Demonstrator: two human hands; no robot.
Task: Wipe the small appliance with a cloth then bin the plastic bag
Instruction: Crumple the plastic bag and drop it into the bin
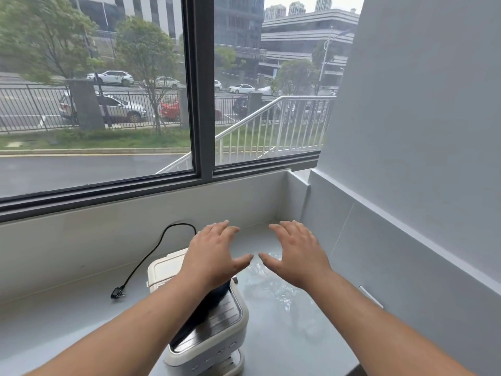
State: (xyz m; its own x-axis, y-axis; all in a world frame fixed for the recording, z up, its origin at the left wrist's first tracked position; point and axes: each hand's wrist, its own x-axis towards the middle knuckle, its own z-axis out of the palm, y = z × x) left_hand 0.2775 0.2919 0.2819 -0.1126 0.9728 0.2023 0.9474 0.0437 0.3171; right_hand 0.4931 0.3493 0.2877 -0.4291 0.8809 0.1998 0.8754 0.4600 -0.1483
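Grip: both hands spread flat, fingers apart, holding nothing; left hand and right hand hover side by side at frame centre, thumbs nearly meeting.
Counter: pale grey counter fills the lower frame, bounded by a low wall under the window and a grey wall at right.
Appliance, location: small appliance stands on the counter at lower centre, under the left forearm.
Appliance, appearance: cream-white rounded-rectangular housing; ribbed dark grey top panel; a dark blue item lies on that panel, identity cannot be told; a row of small buttons on the near face; a cream lid-like part at the far end.
Appliance, orientation: long axis runs from lower centre up and left, far end toward the window; buttoned face points to the bottom edge of the frame.
Plastic bag: clear crumpled plastic bag lies on the counter just right of the appliance, below the right hand; contact with the hand cannot be told.
Cord: black power cord loops from behind the appliance toward left of centre, ending in an unplugged plug on the counter.
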